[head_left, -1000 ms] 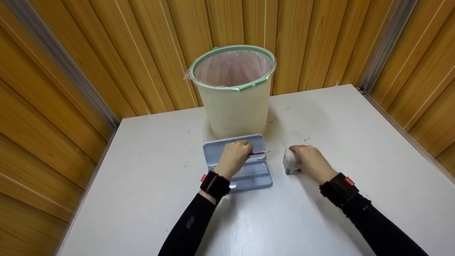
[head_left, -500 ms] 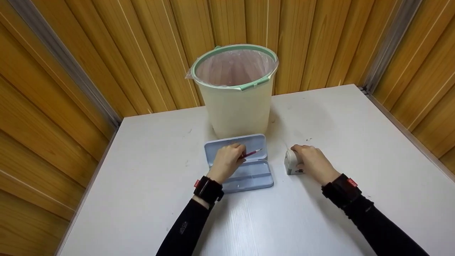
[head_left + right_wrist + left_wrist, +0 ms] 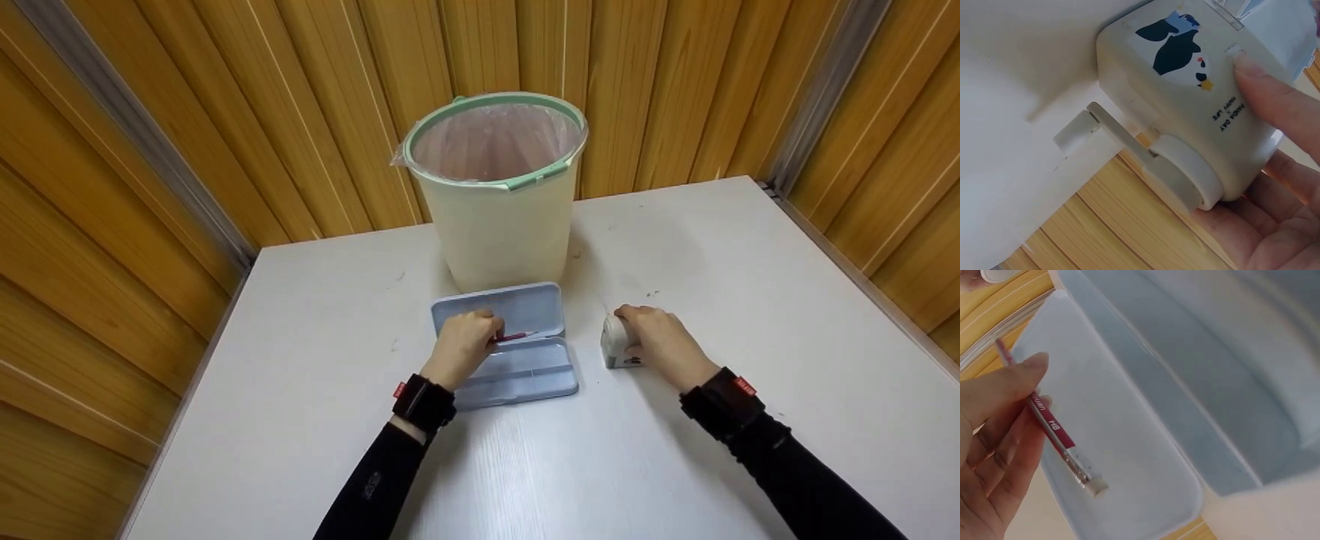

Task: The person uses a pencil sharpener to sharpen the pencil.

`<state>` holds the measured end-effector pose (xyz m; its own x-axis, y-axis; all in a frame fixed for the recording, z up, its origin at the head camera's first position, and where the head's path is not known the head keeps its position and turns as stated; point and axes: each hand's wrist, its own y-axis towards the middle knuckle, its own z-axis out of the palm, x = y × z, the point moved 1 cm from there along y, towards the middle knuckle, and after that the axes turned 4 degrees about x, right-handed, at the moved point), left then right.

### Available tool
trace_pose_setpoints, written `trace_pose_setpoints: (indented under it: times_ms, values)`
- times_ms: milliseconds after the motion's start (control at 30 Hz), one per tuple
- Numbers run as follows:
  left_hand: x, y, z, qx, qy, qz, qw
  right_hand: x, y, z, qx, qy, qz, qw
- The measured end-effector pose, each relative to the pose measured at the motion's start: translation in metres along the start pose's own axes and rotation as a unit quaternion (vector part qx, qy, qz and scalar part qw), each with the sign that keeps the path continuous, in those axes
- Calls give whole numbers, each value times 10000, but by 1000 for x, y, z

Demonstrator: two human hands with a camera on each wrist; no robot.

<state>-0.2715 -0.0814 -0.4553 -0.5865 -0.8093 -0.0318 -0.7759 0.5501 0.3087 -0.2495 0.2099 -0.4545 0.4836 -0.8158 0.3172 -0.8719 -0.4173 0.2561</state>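
My left hand (image 3: 463,341) pinches a red HB pencil (image 3: 1053,424) between thumb and fingers. In the left wrist view the pencil's white eraser end points toward the camera's lower right. An open light blue pencil case (image 3: 517,386) lies beneath this hand, its lid tilted back and its divided tray showing. To the right of the case, my right hand (image 3: 664,345) grips a cream pencil sharpener (image 3: 1185,107) with a panda print. Its crank handle (image 3: 1123,138) sticks out on the side, with no fingers on it. The sharpener stands on the table.
A cream bin (image 3: 502,232) with a green rim and a clear plastic liner stands right behind the pencil case. The white table (image 3: 315,360) reaches back to wood-look walls (image 3: 300,112) on the left, back and right.
My left hand has drawn left and slightly toward me with the pencil, away from the sharpener and over the pencil case. The right hand stays on the sharpener.
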Motion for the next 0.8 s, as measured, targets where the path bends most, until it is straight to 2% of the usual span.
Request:
trace_pose_setpoints:
  times_ms: [200,400,600,700,800]
  values:
    - [4,-3,10,485,118,5,9988,0,-2,0,-30,-131,-55,9999]
    - [8,-6,21,745,43,7,9972,2,-1,-1,-32,-133,-68,9999]
    - [10,-8,24,898,-47,-53,9959,4,7,-7,388,-113,89,9991]
    - [10,-8,25,965,-181,-118,9951,6,12,-11,665,-221,113,9975]
    - [12,-9,25,1037,-372,-204,9937,12,14,-15,761,-421,41,9962]
